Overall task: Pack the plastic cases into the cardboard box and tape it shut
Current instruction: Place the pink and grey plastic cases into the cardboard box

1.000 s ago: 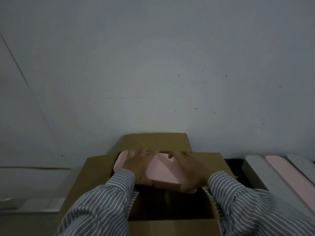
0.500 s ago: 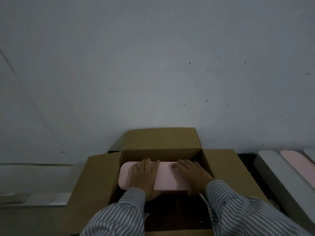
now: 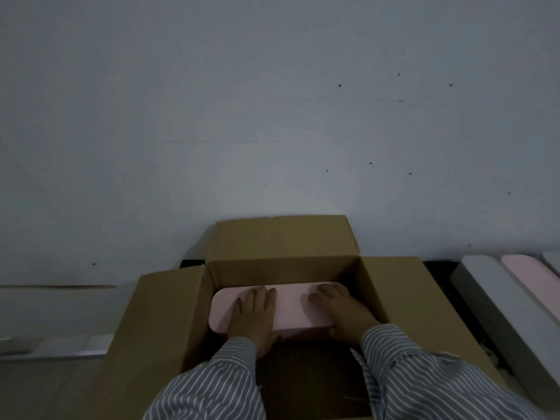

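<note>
Left hand (image 3: pixel 253 318) flat on top of pink case (image 3: pixel 288 307), palm down, fingers straight and close together, tips toward far wall of cardboard box (image 3: pixel 157 322). Thumb hidden at near edge of case; cannot tell if hooked under. Right hand (image 3: pixel 342 310) on right end of same case, fingers bent down over top, thumb against near long side: grasping that end. Both wrists in striped sleeves (image 3: pixel 212 389), coming in over near rim of box.

Pink case inside box, lying flat, long axis L–R, tight to far wall. Left end near left wall, small gap visible; right end under right hand, close to right wall. Between the two hands, bare strip of case top showing. Nearer part of box interior dark, contents not readable.

Box flaps all open: far flap up against wall (image 3: pixel 272 116), left flap spread out flat to left, right flap spread out to right, near flap at bottom edge of view, mostly cut off.

Right of box, past right flap: row of long cases side by side on a dark surface. Grey case (image 3: pixel 497 301) nearest box, second pink case (image 3: pixel 533 277) next, another pale one at right edge of view, only a corner showing. All well apart from both hands.
</note>
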Available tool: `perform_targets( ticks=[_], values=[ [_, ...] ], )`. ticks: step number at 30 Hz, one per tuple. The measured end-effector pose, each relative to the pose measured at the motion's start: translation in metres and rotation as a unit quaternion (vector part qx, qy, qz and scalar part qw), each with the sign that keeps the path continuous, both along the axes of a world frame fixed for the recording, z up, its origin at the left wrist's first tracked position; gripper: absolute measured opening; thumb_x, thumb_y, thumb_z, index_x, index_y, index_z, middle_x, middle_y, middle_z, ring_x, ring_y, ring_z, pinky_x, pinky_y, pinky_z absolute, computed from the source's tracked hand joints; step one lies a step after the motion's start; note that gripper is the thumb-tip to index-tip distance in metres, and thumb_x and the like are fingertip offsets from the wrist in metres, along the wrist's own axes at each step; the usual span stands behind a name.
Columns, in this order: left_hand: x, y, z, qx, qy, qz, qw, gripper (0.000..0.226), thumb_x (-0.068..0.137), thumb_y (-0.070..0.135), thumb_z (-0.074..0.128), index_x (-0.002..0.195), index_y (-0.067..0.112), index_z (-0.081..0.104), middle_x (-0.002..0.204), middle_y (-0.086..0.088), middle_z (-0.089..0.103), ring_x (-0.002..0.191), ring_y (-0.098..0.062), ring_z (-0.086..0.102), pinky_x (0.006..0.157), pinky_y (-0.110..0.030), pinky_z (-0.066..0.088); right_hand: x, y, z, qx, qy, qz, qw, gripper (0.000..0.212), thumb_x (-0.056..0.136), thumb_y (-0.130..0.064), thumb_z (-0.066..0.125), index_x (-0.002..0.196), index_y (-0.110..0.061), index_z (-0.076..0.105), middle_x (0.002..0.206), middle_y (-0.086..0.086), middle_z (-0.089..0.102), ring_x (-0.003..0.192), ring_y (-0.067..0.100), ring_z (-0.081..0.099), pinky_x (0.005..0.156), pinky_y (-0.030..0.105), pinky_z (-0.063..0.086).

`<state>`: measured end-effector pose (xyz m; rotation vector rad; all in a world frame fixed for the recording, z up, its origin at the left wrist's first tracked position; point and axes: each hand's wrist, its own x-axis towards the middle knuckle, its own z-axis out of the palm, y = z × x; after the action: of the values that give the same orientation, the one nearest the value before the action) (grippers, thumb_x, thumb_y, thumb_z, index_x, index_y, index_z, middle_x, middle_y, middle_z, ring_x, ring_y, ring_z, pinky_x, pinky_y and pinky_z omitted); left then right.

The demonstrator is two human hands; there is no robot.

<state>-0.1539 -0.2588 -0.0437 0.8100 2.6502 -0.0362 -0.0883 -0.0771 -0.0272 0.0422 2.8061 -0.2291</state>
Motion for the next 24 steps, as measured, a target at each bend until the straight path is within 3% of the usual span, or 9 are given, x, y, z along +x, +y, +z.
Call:
perform_targets(
  ticks=[5, 9, 15, 20, 24],
  values=[
    [0.000, 0.002, 0.006, -0.011, 0.009, 0.007, 1.000, 0.091, 0.084, 0.047, 0.056, 0.148, 0.023, -0.004, 0.157, -0.007, 0.001, 0.143, -0.029, 0.008, 0.115, -0.049, 0.016, 0.002, -0.003, 0.003, -0.015, -0.008, -0.020, 1.000, 0.074, 0.083, -0.019, 0.061, 0.145, -0.021, 0.022, 0.155, 0.003, 0.015, 0.143, 0.028, 0.012, 0.116, 0.040, 0.024],
    [-0.001, 0.007, 0.014, -0.024, -0.019, -0.011, 0.999, 0.099, 0.078, 0.055, 0.058, 0.147, 0.026, -0.007, 0.156, -0.006, -0.002, 0.143, -0.030, 0.002, 0.115, -0.055, 0.011, 0.007, -0.002, 0.013, -0.034, 0.033, -0.046, 0.998, 0.063, 0.084, -0.017, 0.059, 0.141, -0.016, 0.033, 0.153, 0.006, 0.022, 0.142, 0.027, 0.018, 0.115, 0.038, 0.026],
    [0.021, 0.038, 0.036, 0.083, 0.019, -0.042, 0.996, 0.086, 0.081, 0.052, 0.052, 0.147, 0.028, 0.003, 0.153, -0.003, 0.009, 0.141, -0.028, 0.009, 0.112, -0.053, 0.017, 0.031, 0.013, 0.043, -0.029, 0.162, -0.063, 0.984, 0.039, 0.086, -0.016, 0.056, 0.124, -0.012, 0.052, 0.139, 0.007, 0.042, 0.130, 0.025, 0.036, 0.106, 0.034, 0.033],
    [0.054, 0.074, 0.067, 0.142, 0.079, -0.103, 0.981, 0.073, 0.089, 0.044, 0.046, 0.147, 0.024, 0.006, 0.153, -0.003, 0.012, 0.142, -0.025, 0.009, 0.112, -0.051, 0.018, 0.061, 0.039, 0.067, -0.026, 0.198, -0.104, 0.974, 0.029, 0.088, -0.019, 0.049, 0.110, -0.005, 0.062, 0.121, 0.011, 0.058, 0.116, 0.028, 0.050, 0.094, 0.033, 0.041],
    [0.082, 0.109, 0.082, 0.167, 0.091, -0.151, 0.970, 0.070, 0.090, 0.041, 0.045, 0.147, 0.022, 0.009, 0.153, -0.002, 0.012, 0.142, -0.026, 0.008, 0.114, -0.051, 0.016, 0.094, 0.067, 0.073, -0.025, 0.228, -0.164, 0.960, 0.032, 0.089, -0.020, 0.052, 0.118, -0.009, 0.057, 0.133, 0.007, 0.050, 0.121, 0.025, 0.045, 0.098, 0.035, 0.042]
  ],
)
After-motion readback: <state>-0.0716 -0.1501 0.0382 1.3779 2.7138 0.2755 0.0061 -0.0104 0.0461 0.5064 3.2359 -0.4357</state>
